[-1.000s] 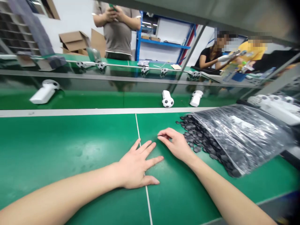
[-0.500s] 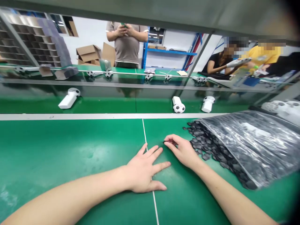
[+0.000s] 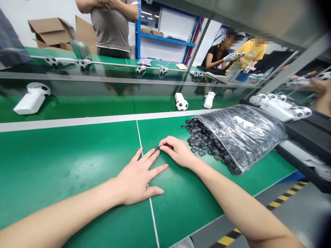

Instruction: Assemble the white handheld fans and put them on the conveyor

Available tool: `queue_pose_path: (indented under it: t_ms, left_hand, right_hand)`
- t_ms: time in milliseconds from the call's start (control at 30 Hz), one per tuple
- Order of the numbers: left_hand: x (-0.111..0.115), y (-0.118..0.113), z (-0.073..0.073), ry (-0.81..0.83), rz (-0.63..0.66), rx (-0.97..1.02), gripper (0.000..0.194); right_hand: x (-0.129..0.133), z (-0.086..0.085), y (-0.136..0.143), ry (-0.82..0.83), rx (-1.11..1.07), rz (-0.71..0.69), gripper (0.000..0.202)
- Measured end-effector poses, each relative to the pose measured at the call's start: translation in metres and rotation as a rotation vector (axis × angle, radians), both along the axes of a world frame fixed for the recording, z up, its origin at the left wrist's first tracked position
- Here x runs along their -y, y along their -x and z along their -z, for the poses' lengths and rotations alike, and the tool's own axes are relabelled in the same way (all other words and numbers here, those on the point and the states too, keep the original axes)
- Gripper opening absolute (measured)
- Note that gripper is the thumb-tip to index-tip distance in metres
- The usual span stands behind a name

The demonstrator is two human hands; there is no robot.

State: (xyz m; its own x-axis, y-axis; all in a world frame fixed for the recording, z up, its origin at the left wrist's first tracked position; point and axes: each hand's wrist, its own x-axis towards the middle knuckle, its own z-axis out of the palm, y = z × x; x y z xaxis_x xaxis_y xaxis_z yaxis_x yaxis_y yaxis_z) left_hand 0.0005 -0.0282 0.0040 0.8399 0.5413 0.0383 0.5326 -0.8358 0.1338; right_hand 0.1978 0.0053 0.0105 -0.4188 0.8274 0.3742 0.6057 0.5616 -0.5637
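My left hand [image 3: 137, 177] lies palm down on the green tabletop [image 3: 85, 151], fingers spread, across a white line. Just beyond its fingertips, my right hand [image 3: 177, 151] is closed in a pinch, and the dark edge of a small black piece [image 3: 159, 147] shows between thumb and forefinger. To the right of that hand, many loose flat black pieces [image 3: 200, 137] spill from the mouth of a clear plastic bag [image 3: 248, 137]. Most of the pinched piece is hidden by the fingers.
White items with football-patterned heads [image 3: 29, 100] lie on the dark green belt beyond the white rail [image 3: 103, 120]. More rest on a black tray [image 3: 274, 106] at right. A person [image 3: 111, 31] stands across the line; others sit at the far right. Metal framing hangs overhead.
My view has swung to the right, bringing the black tray and striped floor into sight. Both hands keep nearly the same pose and places on the table.
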Motion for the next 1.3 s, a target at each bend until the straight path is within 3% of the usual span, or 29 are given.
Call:
queue_pose_path:
  t_ms: [400,633,967,1300]
  left_hand:
    - [-0.001,0.0,0.005,-0.034,0.007,0.011,0.067]
    - [-0.001,-0.001,0.004,-0.016,0.001,0.004,0.068]
    - [-0.002,-0.001,0.003,-0.005,0.002,0.0,0.067]
    - [-0.002,-0.001,0.005,-0.014,-0.004,0.003,0.067]
  right_hand:
    - [-0.003,0.005,-0.003,0.023,0.043,0.0,0.011]
    - [0.002,-0.001,0.0,0.083,0.069,-0.036,0.01]
    - [-0.004,0.008,-0.006,0.046,0.106,0.061,0.008]
    - [-0.001,0.003,-0.003,0.094,0.037,0.001,0.008]
